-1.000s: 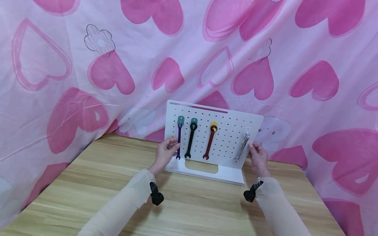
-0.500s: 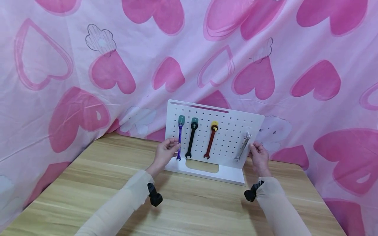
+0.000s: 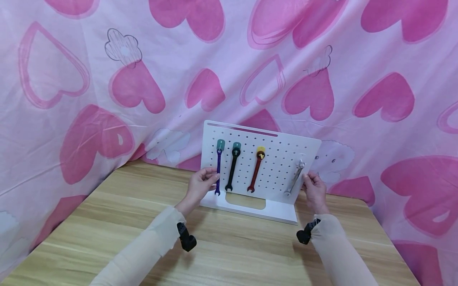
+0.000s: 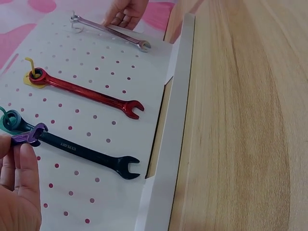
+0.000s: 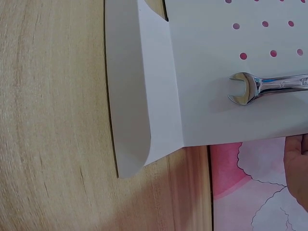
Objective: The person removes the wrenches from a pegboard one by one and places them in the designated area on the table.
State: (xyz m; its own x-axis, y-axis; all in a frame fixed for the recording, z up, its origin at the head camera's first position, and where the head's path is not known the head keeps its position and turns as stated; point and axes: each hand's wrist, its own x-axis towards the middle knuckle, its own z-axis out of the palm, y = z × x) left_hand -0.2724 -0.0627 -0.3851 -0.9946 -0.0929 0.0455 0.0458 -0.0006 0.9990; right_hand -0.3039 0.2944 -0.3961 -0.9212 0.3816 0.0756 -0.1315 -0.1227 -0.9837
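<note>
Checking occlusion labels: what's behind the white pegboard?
Behind the pegboard hangs a pink heart-print cloth, also visible through its top slot. The board hides the table's back edge and whatever props it up. Both hands, left and right, grip its side edges.

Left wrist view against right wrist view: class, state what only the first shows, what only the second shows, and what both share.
Only the left wrist view shows the red wrench, the black wrench, the purple wrench pinched by the left hand, and the hooks. Only the right wrist view shows the pink cloth past the board's corner. Both show the white pegboard, the silver wrench, the wooden table and part of the right hand.
</note>
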